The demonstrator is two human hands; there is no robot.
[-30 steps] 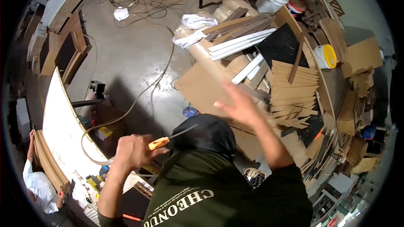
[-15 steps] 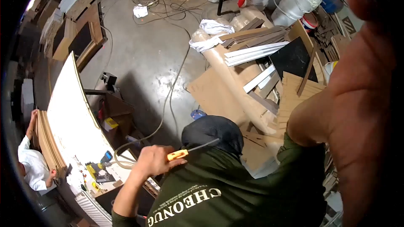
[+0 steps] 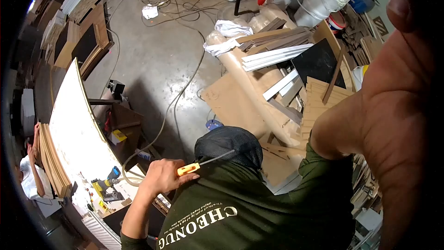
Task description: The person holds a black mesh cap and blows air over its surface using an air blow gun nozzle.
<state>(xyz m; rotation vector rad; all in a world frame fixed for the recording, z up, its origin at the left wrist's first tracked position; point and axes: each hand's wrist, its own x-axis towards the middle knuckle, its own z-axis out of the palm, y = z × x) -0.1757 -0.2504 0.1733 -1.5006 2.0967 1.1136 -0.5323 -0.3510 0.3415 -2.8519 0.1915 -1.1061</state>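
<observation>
Near left, the left hand (image 3: pixel 164 176) grips a yellow-orange-handled tool with a thin grey shaft (image 3: pixel 188 169) — over on the right, the right hand (image 3: pixel 393 106) looms, its grip I can't tell.

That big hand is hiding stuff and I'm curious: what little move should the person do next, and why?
Probably lower the right hand: it looms close to the camera and hides much of the view's right side, while the left hand grips a yellow-handled tool whose thin shaft sticks out.
</observation>
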